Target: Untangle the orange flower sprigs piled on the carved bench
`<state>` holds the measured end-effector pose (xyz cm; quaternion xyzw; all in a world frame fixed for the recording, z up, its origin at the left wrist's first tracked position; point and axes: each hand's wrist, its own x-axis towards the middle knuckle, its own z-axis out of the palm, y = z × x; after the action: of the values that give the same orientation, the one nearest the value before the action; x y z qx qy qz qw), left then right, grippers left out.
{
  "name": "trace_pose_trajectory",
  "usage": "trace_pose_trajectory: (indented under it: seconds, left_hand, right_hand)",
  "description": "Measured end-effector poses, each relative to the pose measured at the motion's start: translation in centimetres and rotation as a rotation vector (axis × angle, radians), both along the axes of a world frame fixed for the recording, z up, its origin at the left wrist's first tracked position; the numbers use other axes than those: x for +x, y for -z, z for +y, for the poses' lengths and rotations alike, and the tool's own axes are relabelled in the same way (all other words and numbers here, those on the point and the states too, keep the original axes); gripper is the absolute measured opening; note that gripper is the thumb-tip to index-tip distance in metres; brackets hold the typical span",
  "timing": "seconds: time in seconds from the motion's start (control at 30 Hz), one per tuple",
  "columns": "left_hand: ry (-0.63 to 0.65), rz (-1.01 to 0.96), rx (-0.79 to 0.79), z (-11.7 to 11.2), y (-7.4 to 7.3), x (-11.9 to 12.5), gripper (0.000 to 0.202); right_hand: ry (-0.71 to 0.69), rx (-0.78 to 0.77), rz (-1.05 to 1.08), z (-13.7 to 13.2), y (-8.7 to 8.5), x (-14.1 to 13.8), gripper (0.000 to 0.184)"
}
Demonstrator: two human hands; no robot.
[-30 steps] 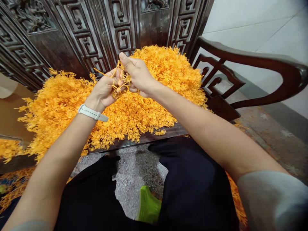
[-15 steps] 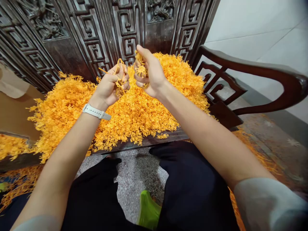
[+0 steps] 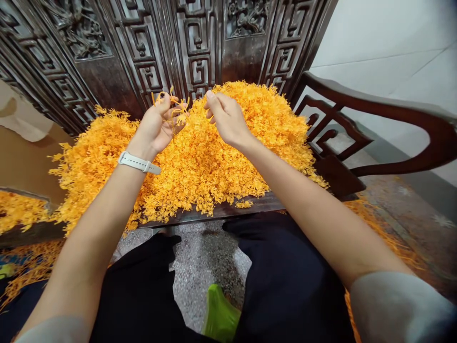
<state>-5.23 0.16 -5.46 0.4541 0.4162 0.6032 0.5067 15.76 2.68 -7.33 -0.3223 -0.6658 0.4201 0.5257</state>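
My left hand (image 3: 157,121), with a pale watch strap (image 3: 139,163) on its wrist, holds a tangle of thin orange plastic strands (image 3: 174,114) between thumb and curled fingers. Some strands stick up past the thumb. To its right, my right hand (image 3: 227,116) is closed, thumb against the bent fingers; whatever they hold is hidden. Both hands are above a large heap of small orange plastic flower pieces (image 3: 203,166), spread over a dark wooden bench (image 3: 228,207).
A carved wooden backrest (image 3: 143,62) rises behind the heap, and a curved armrest (image 3: 389,114) stands at right. A cardboard box (image 3: 32,157) is at left. Orange strands (image 3: 385,233) litter the floor. Something green (image 3: 221,314) shows between my legs.
My right hand has turned and lowered slightly, and the flower pieces seen in it before no longer show. My left hand's fingers have loosened around the strands and shifted a little left.
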Motion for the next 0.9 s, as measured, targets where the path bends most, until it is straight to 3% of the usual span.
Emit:
trace_pose_trajectory:
  seconds: [0.23,0.33,0.5,0.7,0.9]
  left_hand:
    - [-0.014,0.090,0.106,0.5,-0.4,-0.9,0.019]
    - [-0.064,0.126,0.040,0.1,-1.0,-1.3,0.021]
    - [0.057,0.205,-0.062,-0.9,-1.8,-1.8,0.016]
    - [0.082,0.240,-0.039,-1.9,-2.2,-0.9,0.015]
    - [0.250,0.524,-0.077,-2.8,-2.6,-0.7,0.034]
  right_hand:
    - [-0.210,-0.221,-0.018,-1.3,0.6,-1.4,0.044]
    - [-0.148,-0.222,0.065,-1.3,0.2,-1.3,0.036]
    - [-0.008,-0.269,0.197,-0.9,-0.4,-0.9,0.027]
    - [0.018,-0.409,0.381,-0.4,-0.7,-0.8,0.025]
    - [-0.012,-0.474,0.553,-0.2,-0.6,-1.0,0.022]
